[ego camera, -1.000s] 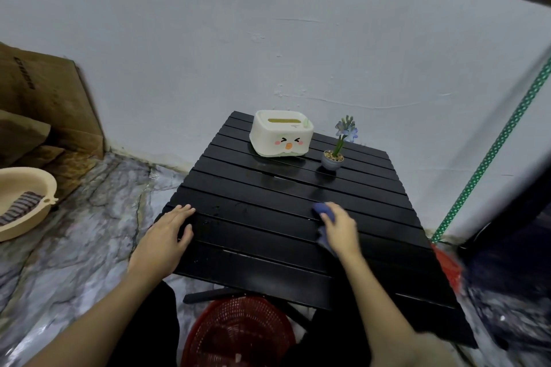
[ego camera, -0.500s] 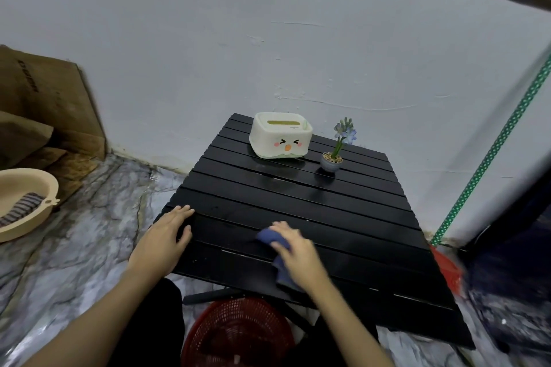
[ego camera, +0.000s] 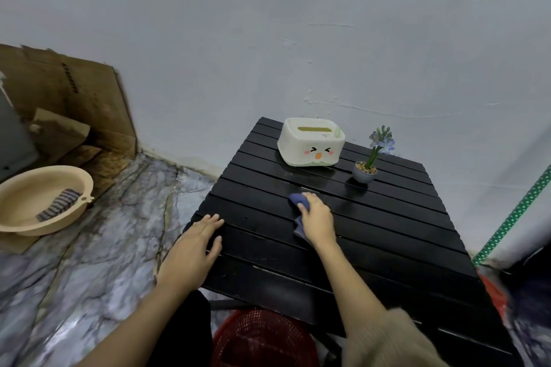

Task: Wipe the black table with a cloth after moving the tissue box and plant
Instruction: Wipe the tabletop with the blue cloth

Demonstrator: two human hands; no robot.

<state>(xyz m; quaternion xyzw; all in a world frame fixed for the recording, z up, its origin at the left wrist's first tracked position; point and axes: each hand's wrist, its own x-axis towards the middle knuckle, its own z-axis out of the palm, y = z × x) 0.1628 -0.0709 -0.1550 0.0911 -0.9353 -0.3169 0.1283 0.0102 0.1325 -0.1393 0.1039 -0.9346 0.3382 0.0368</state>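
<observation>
A black slatted table [ego camera: 387,235] stands against the white wall. At its far edge sit a cream tissue box [ego camera: 311,141] with a cartoon face and, to its right, a small potted plant [ego camera: 368,165] with pale purple flowers. My right hand [ego camera: 317,222] presses a blue cloth [ego camera: 298,201] onto the middle slats, a little in front of the tissue box. Most of the cloth is hidden under the palm. My left hand [ego camera: 193,250] lies flat with fingers spread on the table's near left corner.
A red mesh basket [ego camera: 262,340] sits under the table's near edge. On the marble-patterned floor at left stands a beige basin [ego camera: 18,205] holding a striped cloth, with cardboard [ego camera: 74,98] leaning on the wall behind it. A green dotted strip [ego camera: 512,217] runs at right.
My right hand has slid the blue cloth from the near slats back toward the middle, farther from me. The left hand has stayed on the corner.
</observation>
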